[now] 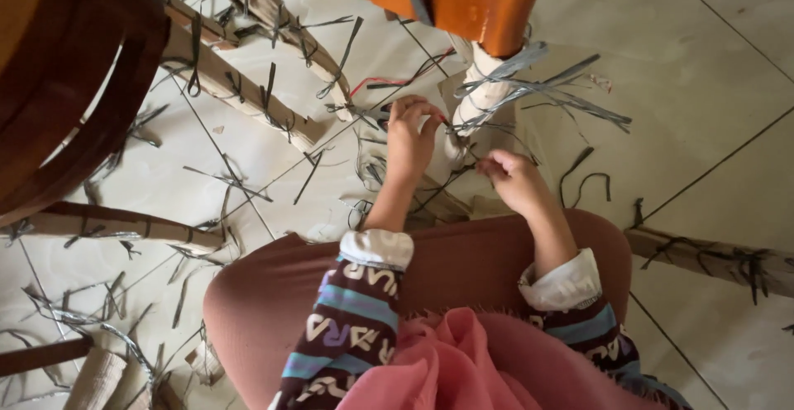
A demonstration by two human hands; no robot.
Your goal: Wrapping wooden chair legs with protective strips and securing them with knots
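I look down at my lap on a tiled floor. My left hand (411, 133) reaches forward, its fingers curled on something small with a red tip right beside the white wrapping (481, 96) on an orange wooden furniture leg (480, 1). Grey plastic straps (546, 88) stick out from that wrapping. My right hand (514, 180) hovers closer to me, fingers pinched together, seemingly on a thin dark strap end; its hold is hard to make out.
Cardboard-wrapped bars (240, 88) with cut grey straps lie on the tiles to the left, another bar (719, 261) at the right. A dark wooden chair part (74, 71) fills the upper left. Strap scraps (74, 311) litter the floor.
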